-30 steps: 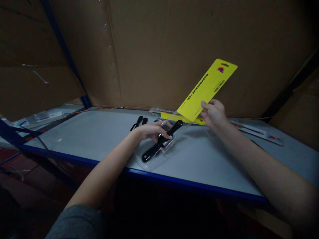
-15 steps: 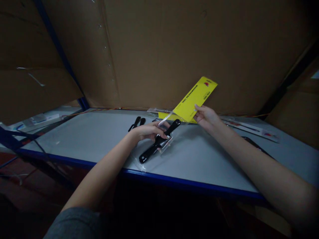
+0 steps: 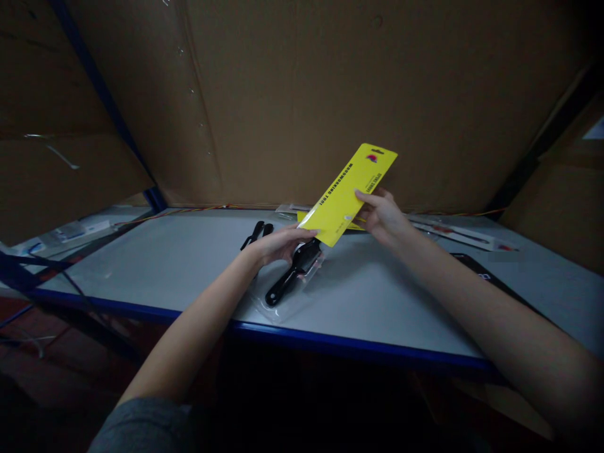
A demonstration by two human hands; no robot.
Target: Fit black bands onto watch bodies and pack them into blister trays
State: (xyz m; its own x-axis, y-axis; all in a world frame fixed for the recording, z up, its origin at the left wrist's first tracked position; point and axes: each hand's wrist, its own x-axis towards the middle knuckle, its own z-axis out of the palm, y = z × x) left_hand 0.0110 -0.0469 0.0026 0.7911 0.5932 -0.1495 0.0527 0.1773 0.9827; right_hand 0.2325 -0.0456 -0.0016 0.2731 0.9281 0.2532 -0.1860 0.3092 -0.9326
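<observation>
My right hand (image 3: 380,214) pinches a long yellow printed card (image 3: 346,192) and holds it slanted, with its lower end over the clear plastic sleeve (image 3: 283,302). Inside that sleeve lies a black-handled tool (image 3: 292,277) on the grey table (image 3: 189,264). My left hand (image 3: 280,243) rests on the sleeve's upper end, fingers curled around its opening next to the card's lower corner. The tool's far end is hidden under the card.
Two more black tool handles (image 3: 257,233) lie behind my left hand. Other yellow cards and packaged pieces (image 3: 453,233) lie along the back right. A cardboard wall (image 3: 302,94) stands behind the table. The blue table edge (image 3: 330,343) runs across the front.
My right hand has brought the yellow card down and to the left, from high above the table to the sleeve's opening. My left hand stayed on the sleeve.
</observation>
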